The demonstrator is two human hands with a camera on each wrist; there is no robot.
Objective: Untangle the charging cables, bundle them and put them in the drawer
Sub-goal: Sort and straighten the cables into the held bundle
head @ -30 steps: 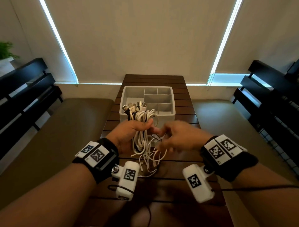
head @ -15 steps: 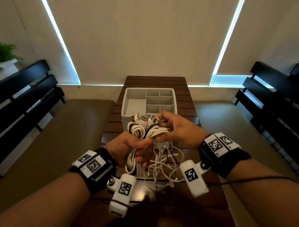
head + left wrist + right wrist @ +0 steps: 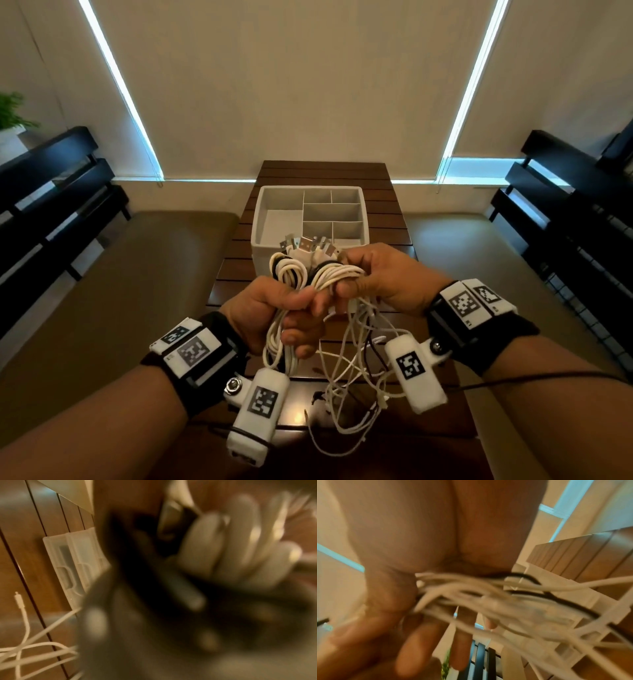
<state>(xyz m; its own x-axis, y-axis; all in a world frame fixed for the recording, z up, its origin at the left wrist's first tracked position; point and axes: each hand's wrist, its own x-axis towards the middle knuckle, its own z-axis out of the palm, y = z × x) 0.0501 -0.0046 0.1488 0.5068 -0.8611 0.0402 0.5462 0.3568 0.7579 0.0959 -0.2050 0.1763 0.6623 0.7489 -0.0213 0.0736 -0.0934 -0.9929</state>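
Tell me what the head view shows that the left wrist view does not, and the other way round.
Only the head view shows both hands together: the left hand and the right hand each grip part of the cable tangle, with USB plugs sticking up and loose ends dangling. It also shows the divided white organizer from above. Only the left wrist view shows a small white connector tip lying on the table. Both share white cables, the organizer and the slatted wooden table.

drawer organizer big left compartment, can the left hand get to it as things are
Probably not freely: the left hand grips the cables. The organizer itself is open-topped, with nothing over it.
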